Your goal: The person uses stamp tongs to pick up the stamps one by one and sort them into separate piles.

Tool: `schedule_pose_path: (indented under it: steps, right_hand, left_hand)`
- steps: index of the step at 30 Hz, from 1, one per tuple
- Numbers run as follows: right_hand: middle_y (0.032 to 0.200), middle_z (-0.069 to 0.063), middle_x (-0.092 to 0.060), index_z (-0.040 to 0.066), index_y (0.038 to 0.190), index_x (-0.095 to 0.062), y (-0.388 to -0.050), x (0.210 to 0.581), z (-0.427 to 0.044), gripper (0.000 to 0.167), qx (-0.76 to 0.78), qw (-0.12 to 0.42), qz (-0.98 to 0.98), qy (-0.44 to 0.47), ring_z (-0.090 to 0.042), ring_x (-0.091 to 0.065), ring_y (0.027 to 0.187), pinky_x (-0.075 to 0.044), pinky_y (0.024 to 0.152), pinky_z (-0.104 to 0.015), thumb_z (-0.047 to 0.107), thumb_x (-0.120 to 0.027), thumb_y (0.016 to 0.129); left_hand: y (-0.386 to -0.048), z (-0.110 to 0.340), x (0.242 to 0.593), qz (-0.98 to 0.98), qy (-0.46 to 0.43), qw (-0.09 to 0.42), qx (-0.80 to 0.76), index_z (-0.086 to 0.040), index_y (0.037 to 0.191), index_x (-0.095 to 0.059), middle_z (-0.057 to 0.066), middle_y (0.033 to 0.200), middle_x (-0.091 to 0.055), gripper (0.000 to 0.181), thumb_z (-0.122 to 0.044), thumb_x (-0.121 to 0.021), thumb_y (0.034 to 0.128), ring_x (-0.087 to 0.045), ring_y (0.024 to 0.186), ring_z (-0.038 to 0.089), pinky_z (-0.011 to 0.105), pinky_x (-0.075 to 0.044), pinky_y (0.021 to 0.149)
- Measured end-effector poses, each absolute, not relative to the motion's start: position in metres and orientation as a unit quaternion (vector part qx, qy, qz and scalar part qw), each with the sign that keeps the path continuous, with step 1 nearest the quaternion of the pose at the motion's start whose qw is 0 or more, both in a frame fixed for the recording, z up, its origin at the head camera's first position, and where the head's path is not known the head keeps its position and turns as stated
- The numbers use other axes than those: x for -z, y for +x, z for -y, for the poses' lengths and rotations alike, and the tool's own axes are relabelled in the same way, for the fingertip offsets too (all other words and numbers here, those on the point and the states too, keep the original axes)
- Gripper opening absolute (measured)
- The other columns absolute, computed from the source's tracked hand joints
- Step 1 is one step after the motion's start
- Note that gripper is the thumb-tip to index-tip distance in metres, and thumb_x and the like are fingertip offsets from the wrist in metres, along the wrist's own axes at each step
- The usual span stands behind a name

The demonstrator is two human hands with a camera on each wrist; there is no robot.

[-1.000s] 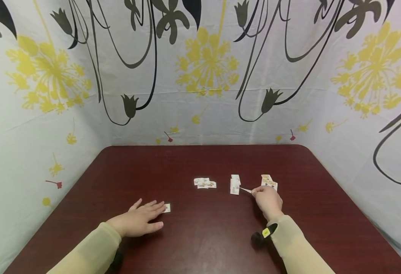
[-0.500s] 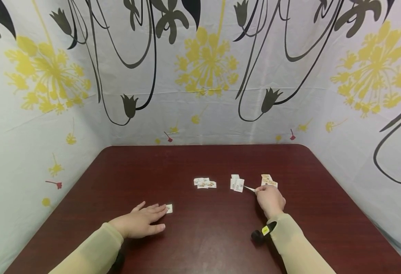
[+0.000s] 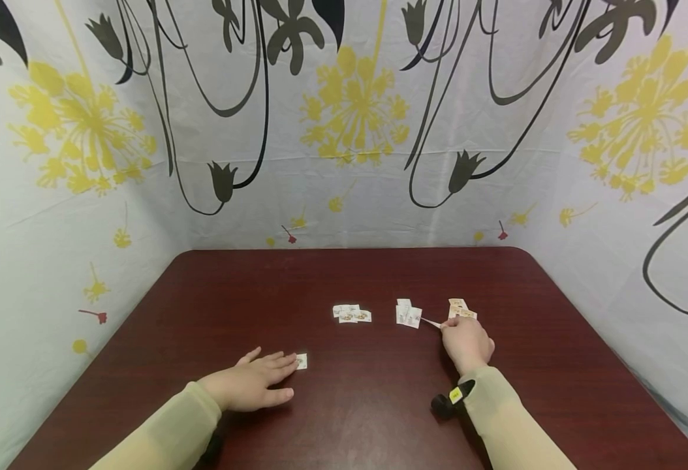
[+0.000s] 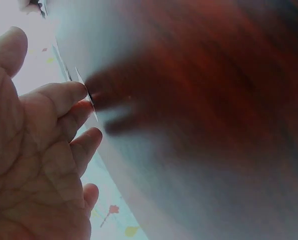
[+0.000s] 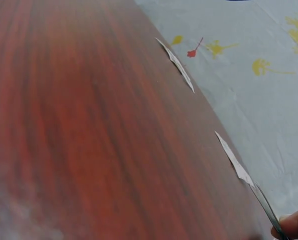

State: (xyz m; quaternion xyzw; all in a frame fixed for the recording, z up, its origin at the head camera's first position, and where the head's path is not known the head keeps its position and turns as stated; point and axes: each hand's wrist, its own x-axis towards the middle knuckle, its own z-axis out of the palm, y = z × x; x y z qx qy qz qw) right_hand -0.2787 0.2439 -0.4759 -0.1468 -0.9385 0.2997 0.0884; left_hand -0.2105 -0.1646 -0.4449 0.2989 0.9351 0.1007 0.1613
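My right hand pinches a pair of silver tweezers. Their tips meet the right side of a small overlapping group of white paper cards. In the right wrist view that paper appears nearly edge-on, and only a fingertip of the hand shows. My left hand lies with fingers spread, its fingertips resting on one small printed paper card. Most of this card is hidden by the fingers. From the left wrist, the card is a thin sliver at the fingertips.
Left of the middle group lies a cluster of printed cards. Beyond my right hand lies another cluster of yellowish cards, partly covered by it. The dark red table meets a flower-patterned white cloth at its far edge.
The front card of the middle group has shifted right and turned beside the tweezer tips, which also moved slightly right. My left hand has slid right together with its card.
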Motion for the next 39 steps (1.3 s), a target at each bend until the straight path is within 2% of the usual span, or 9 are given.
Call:
schedule_pose_path:
  steps: [6,10,15,22,29,39]
  right_hand:
    - [0.115,-0.019,-0.064,0.010,0.107,-0.074,-0.276,0.475,-0.244,0.028,-0.300,0.103,0.935,-0.161,-0.039,-0.058,0.101,-0.036,0.082,-0.057,0.024,-0.054,0.091]
    - [0.115,-0.020,-0.063,0.009,0.108,-0.073,-0.274,0.476,-0.245,0.028,-0.315,0.110,0.928,-0.165,-0.040,-0.057,0.102,-0.035,0.083,-0.058,0.024,-0.055,0.092]
    - [0.109,-0.016,-0.066,0.010,0.101,-0.074,-0.270,0.476,-0.241,0.025,-0.328,0.115,0.925,-0.152,-0.036,-0.059,0.097,-0.034,0.082,-0.055,0.024,-0.056,0.091]
    - [0.105,-0.013,-0.067,0.011,0.092,-0.076,-0.261,0.474,-0.217,0.021,-0.315,0.106,0.940,-0.078,-0.033,-0.061,0.099,-0.036,0.083,-0.054,0.024,-0.059,0.088]
    - [0.096,-0.004,-0.065,0.017,0.082,-0.075,-0.254,0.477,-0.191,0.012,-0.300,0.089,0.949,-0.036,-0.026,-0.062,0.096,-0.039,0.086,-0.053,0.022,-0.065,0.086]
    - [0.089,0.000,-0.064,0.018,0.079,-0.073,-0.244,0.478,-0.170,0.010,-0.294,0.067,0.953,-0.001,-0.025,-0.062,0.093,-0.039,0.087,-0.051,0.022,-0.067,0.085]
  left_hand:
    - [-0.209,0.159,0.441,-0.933,0.296,0.176,-0.102,-0.015,0.149,-0.039,0.000,0.157,-0.029,0.068,-0.058,-0.042,0.0968,-0.025,0.143,0.024,0.055,-0.008,0.115]
    - [-0.208,0.154,0.439,-0.931,0.300,0.181,-0.102,-0.014,0.149,-0.038,0.001,0.157,-0.027,0.068,-0.058,-0.042,0.0969,-0.025,0.144,0.024,0.054,-0.009,0.115]
    - [-0.210,0.147,0.440,-0.928,0.313,0.177,-0.095,-0.014,0.149,-0.038,0.001,0.157,-0.028,0.068,-0.058,-0.041,0.0970,-0.024,0.144,0.023,0.053,-0.009,0.116]
    - [-0.213,0.134,0.443,-0.926,0.325,0.174,-0.077,-0.016,0.150,-0.037,-0.001,0.157,-0.026,0.070,-0.061,-0.038,0.0966,-0.023,0.144,0.022,0.053,-0.010,0.116]
    - [-0.214,0.120,0.441,-0.923,0.336,0.174,-0.072,-0.015,0.150,-0.037,0.000,0.157,-0.027,0.069,-0.060,-0.040,0.0967,-0.024,0.144,0.022,0.052,-0.011,0.116]
    - [-0.215,0.106,0.442,-0.921,0.344,0.172,-0.058,-0.018,0.151,-0.035,-0.002,0.157,-0.026,0.070,-0.062,-0.039,0.0959,-0.023,0.144,0.020,0.051,-0.011,0.116]
